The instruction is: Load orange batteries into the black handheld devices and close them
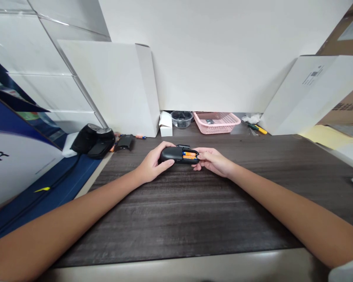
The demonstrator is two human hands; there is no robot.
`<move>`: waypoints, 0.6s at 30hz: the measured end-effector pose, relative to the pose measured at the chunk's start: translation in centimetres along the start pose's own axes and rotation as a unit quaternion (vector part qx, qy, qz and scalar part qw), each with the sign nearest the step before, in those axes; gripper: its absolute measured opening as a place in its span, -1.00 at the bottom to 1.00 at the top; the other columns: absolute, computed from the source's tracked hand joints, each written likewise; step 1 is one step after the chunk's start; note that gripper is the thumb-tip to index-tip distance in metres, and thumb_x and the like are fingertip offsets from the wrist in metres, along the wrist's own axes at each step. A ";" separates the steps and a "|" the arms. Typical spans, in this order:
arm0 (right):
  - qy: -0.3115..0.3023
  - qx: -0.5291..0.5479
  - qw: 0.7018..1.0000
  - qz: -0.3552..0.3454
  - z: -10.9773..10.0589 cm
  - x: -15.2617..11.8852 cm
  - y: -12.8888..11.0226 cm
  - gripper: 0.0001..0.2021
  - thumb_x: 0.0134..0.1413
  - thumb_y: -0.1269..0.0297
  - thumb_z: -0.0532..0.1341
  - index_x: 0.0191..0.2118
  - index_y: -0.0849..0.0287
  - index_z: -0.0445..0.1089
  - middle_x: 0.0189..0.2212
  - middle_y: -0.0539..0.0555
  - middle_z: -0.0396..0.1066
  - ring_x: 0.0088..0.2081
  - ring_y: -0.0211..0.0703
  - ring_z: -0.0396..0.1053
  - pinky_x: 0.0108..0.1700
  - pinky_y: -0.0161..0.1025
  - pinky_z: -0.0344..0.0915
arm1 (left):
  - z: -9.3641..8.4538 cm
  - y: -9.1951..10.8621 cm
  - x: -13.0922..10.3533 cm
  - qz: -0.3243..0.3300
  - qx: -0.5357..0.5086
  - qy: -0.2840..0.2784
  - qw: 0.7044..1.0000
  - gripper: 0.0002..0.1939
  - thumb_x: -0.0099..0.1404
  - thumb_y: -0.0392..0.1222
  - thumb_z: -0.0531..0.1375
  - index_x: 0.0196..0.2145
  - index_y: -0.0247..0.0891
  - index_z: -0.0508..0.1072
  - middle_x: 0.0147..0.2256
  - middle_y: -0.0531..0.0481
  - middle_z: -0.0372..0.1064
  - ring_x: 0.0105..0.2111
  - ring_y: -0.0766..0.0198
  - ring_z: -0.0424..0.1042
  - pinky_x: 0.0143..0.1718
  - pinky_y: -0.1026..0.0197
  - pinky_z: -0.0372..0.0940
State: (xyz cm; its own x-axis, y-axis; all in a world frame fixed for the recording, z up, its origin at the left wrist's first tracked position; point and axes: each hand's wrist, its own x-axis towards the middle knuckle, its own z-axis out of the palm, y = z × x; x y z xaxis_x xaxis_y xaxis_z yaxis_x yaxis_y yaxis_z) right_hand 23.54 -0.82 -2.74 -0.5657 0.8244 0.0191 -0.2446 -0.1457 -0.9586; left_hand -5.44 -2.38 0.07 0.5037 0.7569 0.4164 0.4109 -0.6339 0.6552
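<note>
A black, rounded battery-powered device (170,154) is held above the dark tabletop, its battery compartment facing up and uncovered. Orange-and-blue batteries (189,155) lie side by side in the compartment. My left hand (157,160) is closed around the device's left end, thumb along the near side. At the right end, my right hand (210,160) is closed on the device, with its thumb at the ends of the batteries. Its fingertips are partly hidden. Beyond my left hand, a curved black piece (125,141) and a loose orange-and-blue battery (140,137) rest on the table.
Along the back of the dark wood-grain table (176,219) stand a small white box (166,124), a clear round bowl (181,119), a pink basket (216,124) and a yellow-and-green tool (258,128). A black device (94,141) sits at the left. White panels (117,86) rise behind.
</note>
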 end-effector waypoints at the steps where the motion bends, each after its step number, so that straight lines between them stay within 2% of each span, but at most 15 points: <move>1: -0.004 0.000 1.000 0.001 0.0 0.0 0.0 -0.58 0.09 0.20 0.49 0.05 0.27 0.63 -0.28 0.17 0.68 -0.39 -0.18 0.58 -0.22 -0.23 0.52 | 0.0 -0.1 0.0 0.004 0.001 0.001 1.000 -0.51 0.45 0.12 0.25 0.18 -0.21 0.38 0.06 -0.14 0.51 0.01 0.03 0.51 0.11 0.05 0.35; 8: -0.020 0.004 1.000 0.010 0.1 -0.1 -0.5 -0.52 0.07 0.22 0.53 0.11 0.24 0.65 -0.16 0.20 0.71 -0.33 -0.15 0.63 -0.12 -0.15 0.56 | 0.1 0.0 0.2 -0.018 0.025 0.022 0.999 -0.52 0.37 0.08 0.32 0.12 -0.20 0.39 0.00 -0.10 0.51 -0.05 0.05 0.52 0.04 0.09 0.37; 13: -0.017 -0.006 1.000 0.010 0.4 -0.3 -0.7 -0.59 0.08 0.22 0.49 0.04 0.26 0.64 -0.23 0.19 0.70 -0.35 -0.12 0.63 -0.15 -0.16 0.57 | 0.1 -0.3 0.1 -0.005 0.014 0.013 1.000 -0.50 0.39 0.13 0.30 0.13 -0.20 0.40 0.00 -0.12 0.52 -0.04 0.03 0.53 0.05 0.05 0.37; 18: -0.018 -0.017 1.000 0.004 0.6 -0.3 -0.7 -0.65 0.09 0.24 0.46 -0.01 0.24 0.62 -0.31 0.12 0.66 -0.37 -0.15 0.58 -0.18 -0.18 0.54 | 0.4 0.0 0.0 -0.027 0.033 0.013 0.999 -0.37 0.25 0.16 0.45 0.14 -0.17 0.40 0.05 -0.12 0.53 -0.02 0.01 0.56 0.06 0.03 0.40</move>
State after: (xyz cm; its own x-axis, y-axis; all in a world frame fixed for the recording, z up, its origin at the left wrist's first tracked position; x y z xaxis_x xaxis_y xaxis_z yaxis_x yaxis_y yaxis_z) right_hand 23.42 -1.28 -1.92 -0.5960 0.8027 0.0215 -0.2132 -0.1324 -0.9680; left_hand -5.16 -2.46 -0.13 0.4597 0.7932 0.3994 0.4869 -0.6012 0.6337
